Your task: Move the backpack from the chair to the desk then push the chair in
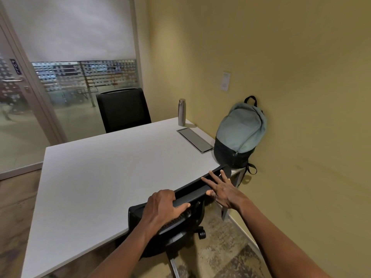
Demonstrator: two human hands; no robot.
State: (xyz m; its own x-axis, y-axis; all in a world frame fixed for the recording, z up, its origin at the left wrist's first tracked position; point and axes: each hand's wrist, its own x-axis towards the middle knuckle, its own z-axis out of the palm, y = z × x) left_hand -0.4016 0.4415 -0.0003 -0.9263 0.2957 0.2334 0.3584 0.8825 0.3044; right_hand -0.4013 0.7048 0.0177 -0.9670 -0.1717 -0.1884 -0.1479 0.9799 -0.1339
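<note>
A grey-green backpack (240, 133) with a black bottom stands upright on the white desk (104, 177) at its right end, leaning against the yellow wall. A black office chair (180, 223) sits tucked against the desk's near edge, its backrest top touching the edge. My left hand (163, 206) grips the top of the chair's backrest. My right hand (222, 190) lies with spread fingers flat on the backrest's top edge, further right.
A steel bottle (181, 114) stands at the desk's far side beside a recessed cable hatch (194, 140). A second black chair (123, 109) faces the far edge. A glass wall and door (18, 101) stand at left; the yellow wall (301, 97) is close on the right.
</note>
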